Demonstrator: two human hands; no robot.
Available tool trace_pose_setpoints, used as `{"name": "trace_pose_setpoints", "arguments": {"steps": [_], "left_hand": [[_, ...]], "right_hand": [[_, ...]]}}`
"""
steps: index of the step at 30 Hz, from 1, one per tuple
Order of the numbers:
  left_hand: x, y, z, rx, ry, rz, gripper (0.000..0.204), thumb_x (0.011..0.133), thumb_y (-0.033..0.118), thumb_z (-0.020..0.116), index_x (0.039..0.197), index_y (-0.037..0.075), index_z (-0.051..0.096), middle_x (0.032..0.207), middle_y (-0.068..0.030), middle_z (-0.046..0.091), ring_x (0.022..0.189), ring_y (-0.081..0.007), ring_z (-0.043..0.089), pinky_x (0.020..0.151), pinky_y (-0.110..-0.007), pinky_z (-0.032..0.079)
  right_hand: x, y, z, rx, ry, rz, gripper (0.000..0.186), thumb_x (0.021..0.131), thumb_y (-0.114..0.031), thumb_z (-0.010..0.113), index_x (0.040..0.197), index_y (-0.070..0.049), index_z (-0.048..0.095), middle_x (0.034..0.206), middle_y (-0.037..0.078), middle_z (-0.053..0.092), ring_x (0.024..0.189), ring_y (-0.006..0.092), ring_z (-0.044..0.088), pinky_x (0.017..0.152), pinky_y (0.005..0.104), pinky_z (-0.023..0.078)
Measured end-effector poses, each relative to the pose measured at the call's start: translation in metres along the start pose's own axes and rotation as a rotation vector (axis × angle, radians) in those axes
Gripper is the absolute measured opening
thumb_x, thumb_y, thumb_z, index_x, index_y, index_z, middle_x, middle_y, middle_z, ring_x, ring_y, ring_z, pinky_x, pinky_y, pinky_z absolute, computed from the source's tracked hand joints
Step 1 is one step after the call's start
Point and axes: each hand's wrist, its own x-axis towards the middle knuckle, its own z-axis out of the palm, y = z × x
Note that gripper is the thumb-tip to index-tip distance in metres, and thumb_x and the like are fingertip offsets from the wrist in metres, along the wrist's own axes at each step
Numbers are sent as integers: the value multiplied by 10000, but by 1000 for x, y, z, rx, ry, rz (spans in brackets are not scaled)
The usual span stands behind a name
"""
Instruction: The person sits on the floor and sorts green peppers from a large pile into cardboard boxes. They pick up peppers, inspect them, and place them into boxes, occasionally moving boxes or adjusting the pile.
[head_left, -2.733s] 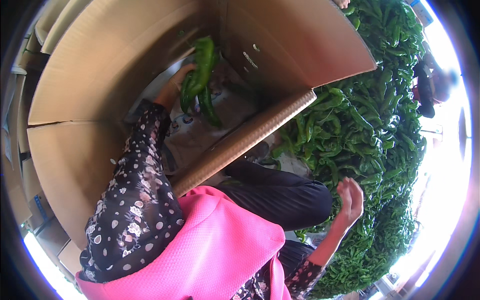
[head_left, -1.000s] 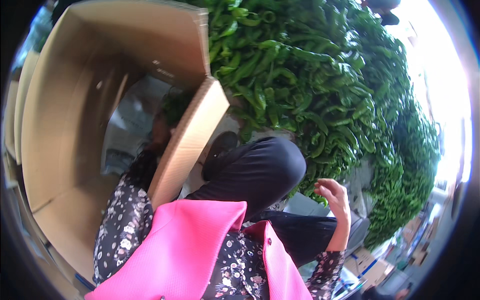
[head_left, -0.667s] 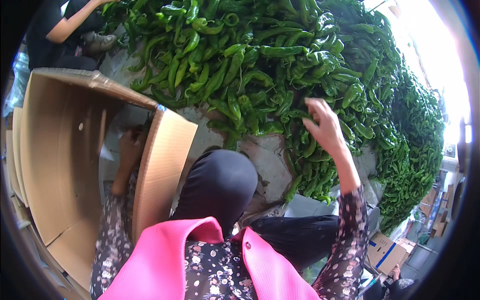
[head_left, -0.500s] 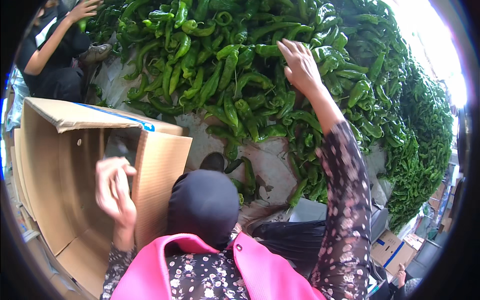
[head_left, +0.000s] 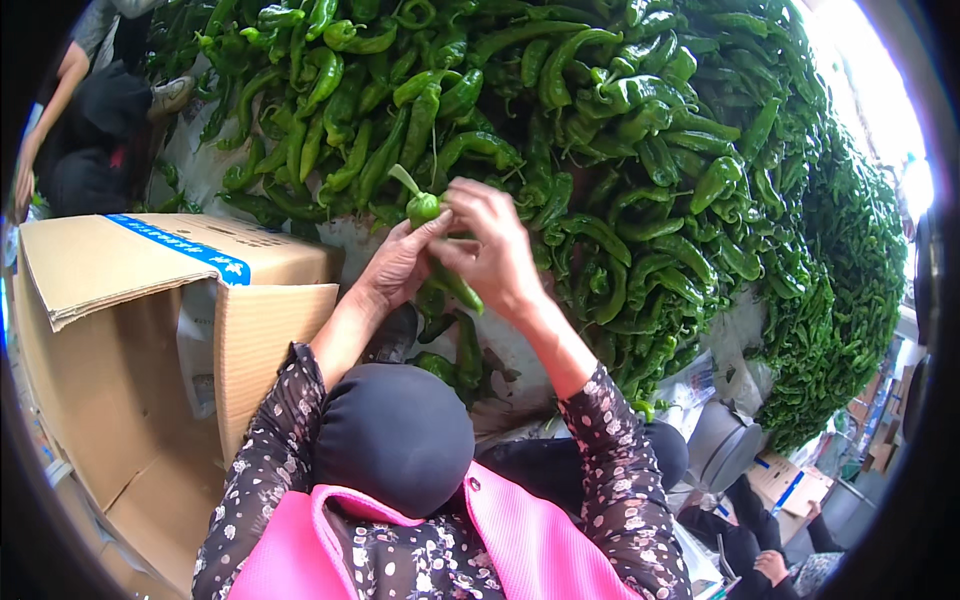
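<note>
In front of my chest, my two hands come together over a long green pepper (head_left: 424, 208). My left hand (head_left: 392, 268) is closed on it, the thumb just under the stem end, which points up and away. Curled around the pepper's side are the slightly blurred fingers of my right hand (head_left: 492, 245), covering its middle. A green tip shows below them. Beyond both hands spreads a large heap of green peppers (head_left: 620, 150). Left of my left forearm stands an open cardboard box (head_left: 270, 325) with blue tape, its opening toward me.
Several loose peppers (head_left: 468, 350) lie on a pale sheet near my foot. A grey bucket-like container (head_left: 722, 445) stands at the right. Another person's arm and dark clothing (head_left: 100, 110) appear at far left. Someone else's hand (head_left: 770, 567) is at lower right, near another box (head_left: 785, 485).
My right hand has come back from the heap toward my chest. My left hand has moved from the box opening to meet it, and a green pepper is now between them.
</note>
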Motion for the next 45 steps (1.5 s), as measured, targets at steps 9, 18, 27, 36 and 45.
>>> {"name": "trace_pose_setpoints", "arguments": {"steps": [9,18,27,36,45], "left_hand": [[-3,-5,-7,138,40,16,218,838,117,712,1014,24,624,787,0,573,574,-57,497,553,-226,422],[-12,31,56,1590,-252,907,716,695,15,704,1373,72,481,1403,-150,477,1325,-317,433,1129,-418,294],[-5,16,49,375,-144,379,479,847,90,710,1281,1,526,1043,-99,659,1013,-194,629,934,-358,504],[-9,18,-9,-247,-261,35,621,854,314,652,1349,-11,465,1459,-214,392,1327,-289,430,1103,-396,354],[-28,8,3,189,-249,66,813,728,315,739,1386,-39,420,1425,-201,446,1295,-317,469,1106,-426,355]], "right_hand": [[3,132,-7,-577,32,593,746,654,-261,753,1271,66,489,1095,303,607,1024,394,601,841,441,507],[-35,-5,-87,732,-117,1033,432,868,-98,602,1251,88,529,900,134,652,660,170,660,597,276,565],[1,95,-84,483,179,889,352,875,-246,643,1075,42,619,957,138,665,836,230,664,747,351,571],[73,168,-33,456,682,1024,450,688,-286,852,980,-14,646,876,51,641,680,146,574,546,292,476],[-43,74,-62,512,533,933,248,764,-281,718,747,-39,665,588,4,534,470,81,420,453,249,310]]}}
